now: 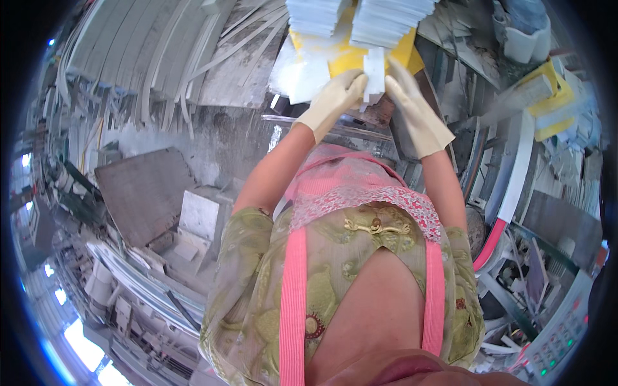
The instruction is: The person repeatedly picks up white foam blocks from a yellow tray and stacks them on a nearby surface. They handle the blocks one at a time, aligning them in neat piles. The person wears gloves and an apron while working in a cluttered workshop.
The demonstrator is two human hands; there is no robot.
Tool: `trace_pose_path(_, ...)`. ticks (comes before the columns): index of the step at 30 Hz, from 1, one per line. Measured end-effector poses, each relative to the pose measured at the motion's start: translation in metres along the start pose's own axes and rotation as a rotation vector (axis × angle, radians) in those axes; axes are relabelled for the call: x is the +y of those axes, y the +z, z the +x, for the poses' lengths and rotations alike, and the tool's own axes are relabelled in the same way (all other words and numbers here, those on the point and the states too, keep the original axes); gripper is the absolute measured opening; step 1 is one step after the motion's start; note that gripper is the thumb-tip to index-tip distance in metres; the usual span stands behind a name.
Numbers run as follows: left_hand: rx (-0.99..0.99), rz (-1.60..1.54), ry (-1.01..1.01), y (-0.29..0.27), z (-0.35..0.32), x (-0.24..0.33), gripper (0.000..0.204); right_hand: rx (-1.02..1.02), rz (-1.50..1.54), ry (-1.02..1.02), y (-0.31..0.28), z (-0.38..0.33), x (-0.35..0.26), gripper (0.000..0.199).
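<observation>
Both my hands wear cream rubber gloves and reach forward to a work surface. My left hand (338, 100) is closed, its thumb and fingertips at the left edge of a narrow white strip (373, 72). Just right of that strip is my right hand (412, 106), its fingers stretched forward and its palm turned inward. Whether it touches the strip is hard to tell. Beyond the hands, two stacks of thin white pieces, a left stack (315, 16) and a right stack (391, 22), stand over a yellow sheet (344, 58). More white pieces (302, 77) lie left of the sheet.
Long grey-white strips (145, 51) are piled at the far left. A brown board (145, 193) leans below them. On the right are a white container (526, 38), another yellow sheet (553, 100) with pale pieces, and a white-and-pink curved rail (508, 193). A button panel (557, 334) shows lower right.
</observation>
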State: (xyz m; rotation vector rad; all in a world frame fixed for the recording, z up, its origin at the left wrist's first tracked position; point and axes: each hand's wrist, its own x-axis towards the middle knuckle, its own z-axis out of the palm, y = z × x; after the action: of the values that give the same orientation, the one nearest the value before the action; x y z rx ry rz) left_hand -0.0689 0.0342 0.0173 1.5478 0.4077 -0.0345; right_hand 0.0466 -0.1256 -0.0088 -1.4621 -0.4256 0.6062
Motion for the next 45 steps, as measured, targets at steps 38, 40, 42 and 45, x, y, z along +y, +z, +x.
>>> trace_pose_path(38, 0.469, -0.286, -0.218, -0.063, -0.057, -0.050, 0.031, -0.041, -0.485, -0.021, 0.026, 0.051, -0.018, 0.027)
trace_pose_path(40, 0.563, -0.149, -0.184, -0.056, -0.063, -0.043, 0.031, -0.059, -0.489, -0.058, 0.024, 0.051, -0.016, 0.028)
trace_pose_path(42, 0.602, 0.033, -0.126, -0.055, -0.066, -0.041, 0.031, -0.056, -0.458, -0.029, 0.023, 0.051, -0.015, 0.028)
trace_pose_path(45, 0.617, 0.065, -0.090, -0.055, -0.066, -0.045, 0.031, -0.059, -0.450, -0.014, 0.023, 0.050, -0.015, 0.029)
